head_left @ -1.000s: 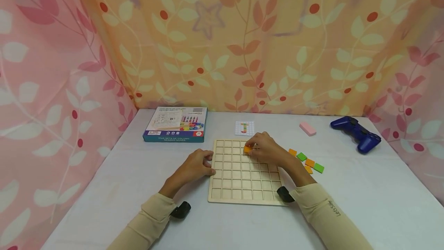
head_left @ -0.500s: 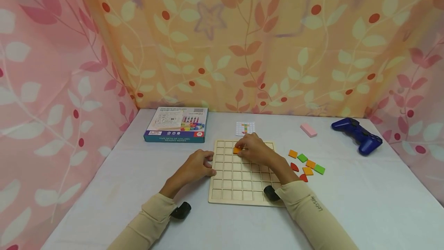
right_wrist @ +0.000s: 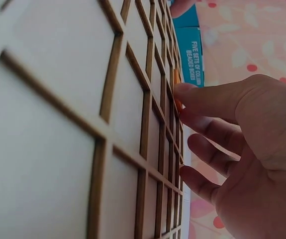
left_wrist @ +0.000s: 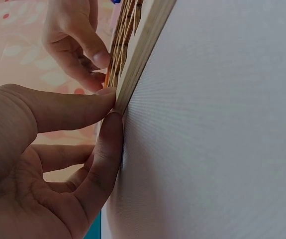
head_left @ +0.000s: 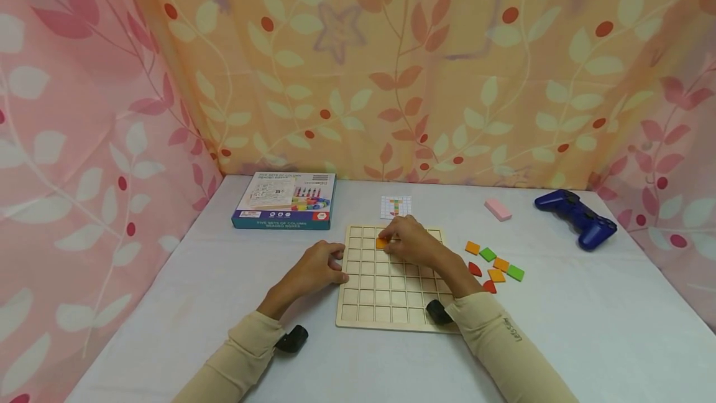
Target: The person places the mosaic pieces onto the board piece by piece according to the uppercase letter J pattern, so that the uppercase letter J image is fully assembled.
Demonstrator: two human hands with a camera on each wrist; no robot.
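Observation:
A square wooden grid board [head_left: 366, 297] lies on the white table. My left hand [head_left: 314, 269] rests against its left edge, thumb and index fingertips apart; in the left wrist view that hand [left_wrist: 58, 149] touches the board's side. Over the board's upper part, my right hand [head_left: 411, 241] holds a small orange square tile [head_left: 381, 243] between thumb and fingers, at a cell in an upper row. The right wrist view shows the thumb on the orange tile [right_wrist: 177, 77], which is partly hidden. Beyond the board lies a pattern card [head_left: 391, 206], its lower part near the right hand.
Right of the board are loose orange, green and red tiles [head_left: 500, 264]. A pink eraser-like block [head_left: 497, 209] and a blue game controller [head_left: 576, 219] lie farther right. A boxed set [head_left: 282, 201] stands at the back left. Patterned curtains [head_left: 358, 79] enclose the table.
My right hand has moved left with the orange tile, to a cell farther left, and then stayed there. The red tiles beside the board have come into view. The left hand stays put.

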